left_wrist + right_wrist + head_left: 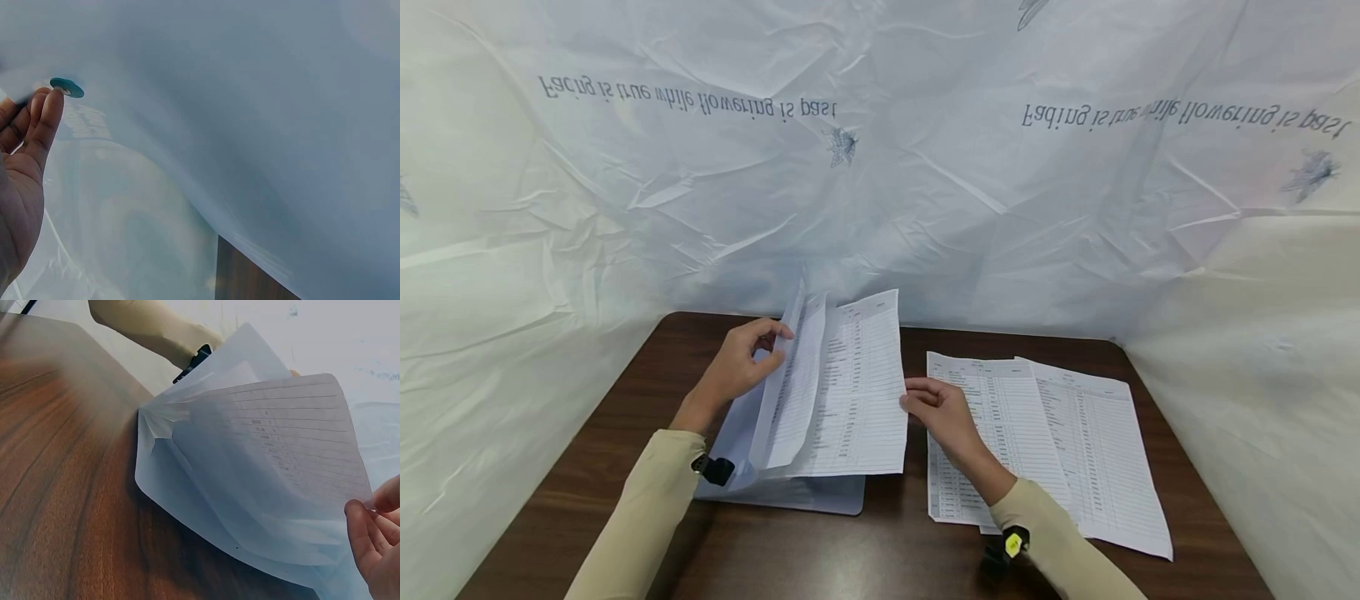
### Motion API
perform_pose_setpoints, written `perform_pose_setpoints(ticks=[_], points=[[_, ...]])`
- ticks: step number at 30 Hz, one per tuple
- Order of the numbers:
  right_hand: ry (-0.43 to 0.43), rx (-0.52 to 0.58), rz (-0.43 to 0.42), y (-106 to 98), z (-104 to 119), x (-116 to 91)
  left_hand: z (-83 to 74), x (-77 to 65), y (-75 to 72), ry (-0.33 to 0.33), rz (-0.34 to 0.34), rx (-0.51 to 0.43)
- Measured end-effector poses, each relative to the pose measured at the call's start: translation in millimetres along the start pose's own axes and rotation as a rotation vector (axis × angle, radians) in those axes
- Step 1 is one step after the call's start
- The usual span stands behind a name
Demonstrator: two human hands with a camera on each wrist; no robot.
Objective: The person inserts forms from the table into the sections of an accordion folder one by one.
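My left hand [741,362] holds up the front cover of a translucent bluish plastic document folder [831,497], fingers and thumb at the cover's edge. In the left wrist view the fingertips of that hand [34,134] meet a teal snap button [67,87] on the plastic. A printed, lined sheet [868,392] stands partly inside the folder, and my right hand [943,412] pinches its right edge. The right wrist view shows thumb and fingers of this hand [378,531] on the corner of the sheet [306,419], with the folder's pocket [187,500] spread around it.
Overlapping printed sheets [1105,450] lie on the right of the dark wooden table [895,550], under my right forearm. A white plastic sheet [880,208] printed with lettering hangs behind the table and along both sides.
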State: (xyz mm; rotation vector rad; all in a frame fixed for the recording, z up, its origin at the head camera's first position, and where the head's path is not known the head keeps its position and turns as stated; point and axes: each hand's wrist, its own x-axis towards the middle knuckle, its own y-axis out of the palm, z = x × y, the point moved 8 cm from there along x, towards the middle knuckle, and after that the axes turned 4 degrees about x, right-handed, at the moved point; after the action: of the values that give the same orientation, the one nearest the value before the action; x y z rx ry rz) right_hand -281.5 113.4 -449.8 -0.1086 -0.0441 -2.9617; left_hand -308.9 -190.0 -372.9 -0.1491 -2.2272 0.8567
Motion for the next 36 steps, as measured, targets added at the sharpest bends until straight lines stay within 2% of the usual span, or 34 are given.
perform_pose_setpoints(ticks=[23, 30, 36], points=[[-0.028, -0.026, 0.043, 22, -5, 8, 1.7, -0.3, 2.0, 0.012, -0.002, -0.018], [-0.014, -0.002, 0.076, 32, -8, 11, 1.4, -0.6, 0.4, 0.004, -0.014, -0.021], [-0.037, -0.002, 0.108, 41, -8, 11, 1.7, -0.8, 0.8, -0.006, -0.011, -0.031]])
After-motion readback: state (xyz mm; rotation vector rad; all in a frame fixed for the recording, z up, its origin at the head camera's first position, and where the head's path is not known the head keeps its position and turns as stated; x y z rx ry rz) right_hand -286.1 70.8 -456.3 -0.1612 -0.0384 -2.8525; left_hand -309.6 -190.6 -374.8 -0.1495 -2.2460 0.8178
